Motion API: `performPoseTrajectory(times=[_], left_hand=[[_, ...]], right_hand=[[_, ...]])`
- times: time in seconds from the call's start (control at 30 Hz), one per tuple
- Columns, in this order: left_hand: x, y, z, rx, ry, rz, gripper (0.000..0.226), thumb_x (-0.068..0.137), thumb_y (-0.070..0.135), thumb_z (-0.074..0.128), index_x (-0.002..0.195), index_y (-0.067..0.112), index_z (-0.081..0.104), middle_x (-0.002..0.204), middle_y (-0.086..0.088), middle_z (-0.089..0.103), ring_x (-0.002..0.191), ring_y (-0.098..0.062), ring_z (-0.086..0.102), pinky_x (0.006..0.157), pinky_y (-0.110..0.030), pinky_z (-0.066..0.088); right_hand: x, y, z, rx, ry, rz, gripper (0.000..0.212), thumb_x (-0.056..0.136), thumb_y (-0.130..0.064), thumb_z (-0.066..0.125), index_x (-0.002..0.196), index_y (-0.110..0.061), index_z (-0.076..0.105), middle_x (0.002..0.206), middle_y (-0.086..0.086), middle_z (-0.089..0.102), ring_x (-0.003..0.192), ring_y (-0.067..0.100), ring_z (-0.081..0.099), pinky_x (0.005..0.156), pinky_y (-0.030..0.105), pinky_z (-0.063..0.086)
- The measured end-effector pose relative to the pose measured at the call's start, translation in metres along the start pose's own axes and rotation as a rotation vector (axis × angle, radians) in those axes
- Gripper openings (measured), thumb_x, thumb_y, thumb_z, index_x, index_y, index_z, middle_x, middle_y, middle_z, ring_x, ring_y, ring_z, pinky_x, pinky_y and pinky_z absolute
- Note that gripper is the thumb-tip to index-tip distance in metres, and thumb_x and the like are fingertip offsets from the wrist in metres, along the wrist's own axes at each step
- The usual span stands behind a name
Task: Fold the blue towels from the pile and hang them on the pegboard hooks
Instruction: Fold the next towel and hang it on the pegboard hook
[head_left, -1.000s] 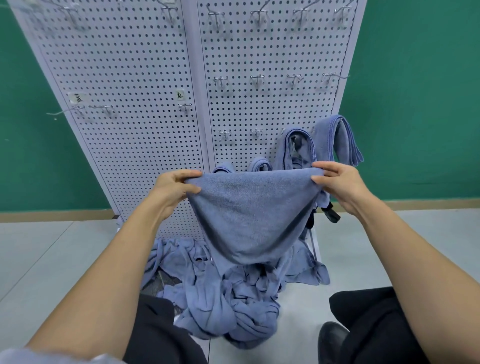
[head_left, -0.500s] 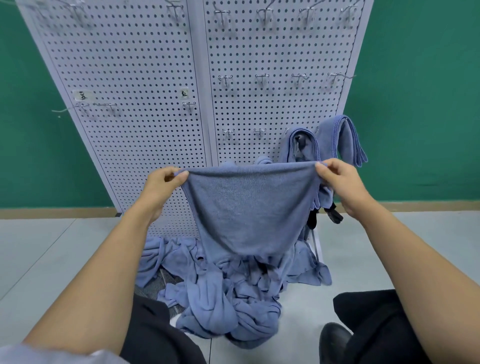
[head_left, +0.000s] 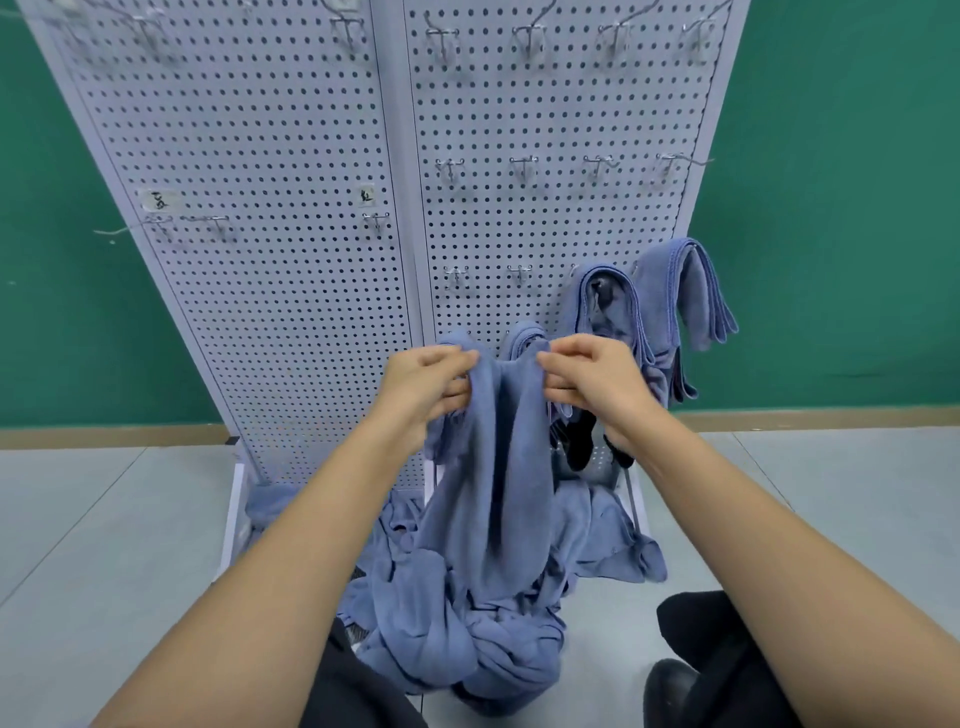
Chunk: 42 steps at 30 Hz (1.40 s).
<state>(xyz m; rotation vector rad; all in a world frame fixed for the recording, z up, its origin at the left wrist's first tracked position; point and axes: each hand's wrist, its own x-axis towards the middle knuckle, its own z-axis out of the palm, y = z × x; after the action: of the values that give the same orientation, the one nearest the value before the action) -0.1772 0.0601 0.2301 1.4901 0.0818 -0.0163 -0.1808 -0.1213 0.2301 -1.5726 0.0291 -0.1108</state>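
left tag: small pale sticker on the left panel, just above a pair of hooks; one dark handwritten mark, too blurred to read.
middle tag: small pale sticker near the seam between the two panels, above a single hook; handwritten mark, not legible.
left hand: fingers curled, pinching the top edge of the towel on its left side.
right hand: fingers curled, pinching the same top edge on its right side; the two hands are close together, with a narrow fold of cloth between them.
towel: blue, held up in front of the lower right panel, gathered into long hanging folds; its lower end reaches the pile.
pile: crumpled blue towels on the floor at the foot of the pegboard, between the person's legs.
pegboard: white, two perforated panels side by side on a white base.
hooks: metal, set in rows across both panels.
hung towels: two folded blue ones draped side by side at the lower right of the right panel; the tops of two more show just behind the hands.
wall: green.
floor: pale grey.
trousers: black, with a black shoe below.
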Motion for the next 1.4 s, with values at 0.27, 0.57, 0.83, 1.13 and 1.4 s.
performPoseTrajectory(times=[0.27, 0.57, 0.83, 1.13, 1.4], left_hand=[[-0.006, -0.003, 0.021, 0.105, 0.001, 0.106, 0.019, 0.086, 0.023, 0.07, 0.097, 0.007, 0.073, 0.08, 0.0, 0.072, 0.072, -0.011, 0.066, 0.066, -0.019, 0.054], [-0.004, 0.003, 0.022, 0.109, -0.049, 0.153, 0.01, 0.091, 0.013, 0.06, 0.091, 0.011, 0.07, 0.075, 0.004, 0.064, 0.072, -0.011, 0.055, 0.071, -0.023, 0.045], [-0.001, 0.009, 0.001, -0.073, -0.318, 0.152, 0.022, 0.096, 0.005, 0.043, 0.089, 0.012, 0.063, 0.081, -0.001, 0.064, 0.075, -0.012, 0.055, 0.07, -0.023, 0.042], [0.002, 0.003, -0.005, 0.073, -0.176, 0.13, 0.016, 0.101, 0.011, 0.043, 0.106, 0.013, 0.058, 0.093, -0.003, 0.062, 0.082, -0.012, 0.059, 0.081, -0.029, 0.054], [-0.001, -0.002, 0.01, 0.084, -0.259, 0.171, 0.016, 0.101, 0.013, 0.044, 0.101, 0.018, 0.059, 0.086, 0.003, 0.065, 0.079, -0.015, 0.055, 0.073, -0.029, 0.042]], right_hand=[[-0.016, -0.002, 0.02, -0.003, -0.1, -0.09, 0.011, 0.091, -0.005, 0.061, 0.099, -0.004, 0.067, 0.085, 0.008, 0.07, 0.072, 0.011, 0.069, 0.072, 0.026, 0.058], [-0.005, 0.004, -0.013, -0.039, -0.037, -0.109, 0.033, 0.085, 0.011, 0.057, 0.107, -0.011, 0.049, 0.106, 0.013, 0.06, 0.081, 0.015, 0.061, 0.075, 0.023, 0.056], [0.012, 0.028, -0.034, -0.035, -0.272, 0.149, 0.043, 0.081, -0.011, 0.073, 0.122, -0.012, 0.058, 0.109, -0.001, 0.065, 0.093, 0.009, 0.061, 0.075, 0.019, 0.046], [0.006, 0.002, -0.036, 0.026, -0.152, -0.047, 0.013, 0.085, -0.014, 0.069, 0.098, -0.017, 0.067, 0.094, -0.001, 0.072, 0.087, 0.012, 0.065, 0.07, 0.022, 0.051], [-0.001, -0.006, -0.047, -0.376, -0.153, -0.242, 0.037, 0.079, -0.014, 0.077, 0.113, -0.017, 0.061, 0.094, -0.001, 0.066, 0.086, 0.005, 0.059, 0.073, 0.006, 0.044]])
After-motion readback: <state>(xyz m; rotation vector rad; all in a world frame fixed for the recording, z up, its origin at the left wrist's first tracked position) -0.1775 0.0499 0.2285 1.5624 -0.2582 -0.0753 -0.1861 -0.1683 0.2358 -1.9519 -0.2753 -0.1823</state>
